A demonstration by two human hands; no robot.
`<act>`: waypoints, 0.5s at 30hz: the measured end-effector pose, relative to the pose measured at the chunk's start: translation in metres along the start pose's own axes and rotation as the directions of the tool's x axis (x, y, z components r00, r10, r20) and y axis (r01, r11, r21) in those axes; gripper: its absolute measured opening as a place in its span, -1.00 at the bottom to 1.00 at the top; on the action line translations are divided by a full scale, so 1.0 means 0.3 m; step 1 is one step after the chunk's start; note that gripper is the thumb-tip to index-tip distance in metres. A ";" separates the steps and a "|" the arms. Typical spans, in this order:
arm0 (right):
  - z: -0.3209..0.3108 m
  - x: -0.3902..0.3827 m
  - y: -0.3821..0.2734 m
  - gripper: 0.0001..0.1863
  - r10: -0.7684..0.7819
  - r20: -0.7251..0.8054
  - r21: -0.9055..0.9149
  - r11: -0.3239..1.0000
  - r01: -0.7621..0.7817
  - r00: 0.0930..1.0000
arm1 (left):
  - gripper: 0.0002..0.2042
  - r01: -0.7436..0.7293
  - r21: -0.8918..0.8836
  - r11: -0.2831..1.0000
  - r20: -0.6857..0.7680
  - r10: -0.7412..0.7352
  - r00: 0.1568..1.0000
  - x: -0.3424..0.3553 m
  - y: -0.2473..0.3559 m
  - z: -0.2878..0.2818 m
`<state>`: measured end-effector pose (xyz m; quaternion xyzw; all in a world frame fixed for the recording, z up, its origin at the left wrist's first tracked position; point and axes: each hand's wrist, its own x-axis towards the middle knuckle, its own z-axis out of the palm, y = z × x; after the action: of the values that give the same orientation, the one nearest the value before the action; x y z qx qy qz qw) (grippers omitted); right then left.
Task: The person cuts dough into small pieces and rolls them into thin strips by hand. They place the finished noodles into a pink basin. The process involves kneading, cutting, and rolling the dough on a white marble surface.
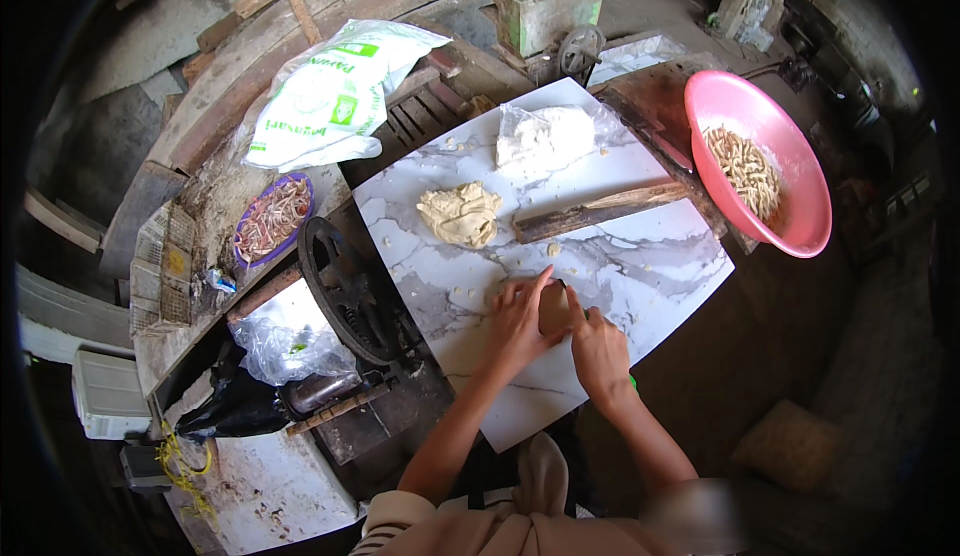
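On the marbled board (420, 286), my left hand (518, 324) curves round one side of a small, flat brown piece (553, 312), thumb and fingers on its edges. My right hand (599, 354) is closed at the other side of it, index finger stretched forward. What the piece is made of is unclear. A bit of green (633, 383) shows beside my right wrist; I cannot tell what it belongs to. Beyond my hands lies a lump of pale dough (460, 214). To its right rests a worn wooden stick (598, 213), with small dough crumbs scattered about.
Flour in a clear bag (545, 138) lies at the board's far end. A pink basin (760, 95) with dough strips stands right. Left are a dark flywheel (350, 291), a purple-rimmed tray (274, 220) of reddish strips, a white sack (325, 101) and plastic wrap (295, 348).
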<state>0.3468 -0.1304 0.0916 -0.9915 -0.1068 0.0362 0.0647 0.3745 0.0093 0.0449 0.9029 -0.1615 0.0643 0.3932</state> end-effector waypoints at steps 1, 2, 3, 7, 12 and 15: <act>0.002 0.001 -0.002 -0.22 0.001 -0.003 0.000 1.000 -0.001 1.000 | -0.08 0.013 0.026 1.000 0.001 -0.013 1.000 0.001 0.004 0.006; 0.004 0.003 -0.003 -0.22 0.002 -0.007 0.002 1.000 -0.002 1.000 | -0.08 0.023 0.034 0.999 -0.009 -0.022 1.000 0.001 0.007 0.011; 0.006 0.003 -0.003 -0.22 0.003 -0.011 0.003 1.000 -0.003 1.000 | -0.08 0.032 0.042 0.999 -0.019 -0.031 0.999 0.002 0.008 0.016; 0.019 -0.008 0.005 -0.22 -0.003 -0.029 0.001 1.000 0.003 1.000 | -0.10 0.031 0.065 0.997 -0.062 -0.027 0.998 0.006 0.011 0.030; 0.009 -0.050 0.022 -0.23 -0.016 -0.022 0.001 1.000 0.016 1.000 | -0.12 0.028 0.061 0.998 -0.082 -0.023 0.996 0.002 0.011 0.040; 0.003 -0.078 0.032 -0.23 -0.009 -0.014 0.007 1.000 0.009 1.000 | -0.12 0.024 0.080 0.997 -0.099 -0.016 0.995 0.000 0.016 0.039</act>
<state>0.3259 -0.1446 0.0909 -0.9910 -0.1107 0.0293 0.0692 0.3726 -0.0024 0.0401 0.9153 -0.1302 0.1110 0.3645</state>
